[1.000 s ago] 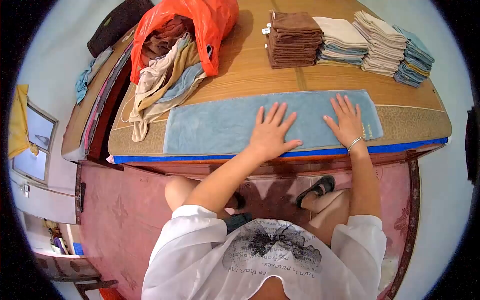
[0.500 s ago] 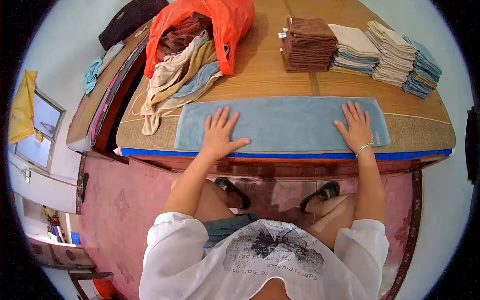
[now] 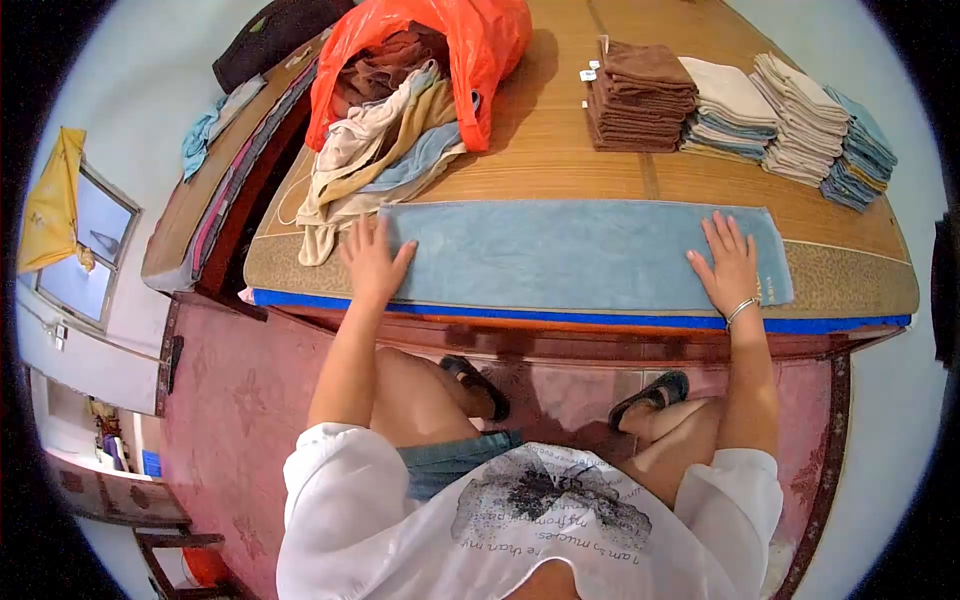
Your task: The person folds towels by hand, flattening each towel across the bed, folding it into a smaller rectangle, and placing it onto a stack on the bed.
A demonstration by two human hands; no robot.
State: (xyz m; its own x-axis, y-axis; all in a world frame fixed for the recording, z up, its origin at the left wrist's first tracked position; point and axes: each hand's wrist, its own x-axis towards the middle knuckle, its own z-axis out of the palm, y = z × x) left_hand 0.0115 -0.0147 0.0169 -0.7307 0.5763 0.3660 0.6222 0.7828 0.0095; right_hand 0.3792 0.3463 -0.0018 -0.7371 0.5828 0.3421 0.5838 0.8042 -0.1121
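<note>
A light blue towel (image 3: 560, 255) lies spread flat and lengthwise along the near edge of the mat-covered bed. At its left end my left hand (image 3: 374, 262) rests open, fingers spread, partly over the towel's edge. My right hand (image 3: 728, 262), with a silver bracelet on the wrist, lies open and flat near the right end, beside some small lettering on the cloth. Neither hand grips anything. Just beyond my left hand, loose beige, tan and blue towels (image 3: 385, 165) spill out of a red plastic bag (image 3: 490, 60).
Folded towels stand in stacks at the back right: brown (image 3: 640, 100), cream and blue (image 3: 728, 110), beige (image 3: 800, 120) and blue (image 3: 860, 150). The bed's blue-trimmed front edge (image 3: 600, 318) runs before my legs. A wooden bench-like piece (image 3: 235, 150) stands at the left.
My left hand has slid left across the towel to its left end. My right hand stays near the right end. The whole view has shifted slightly.
</note>
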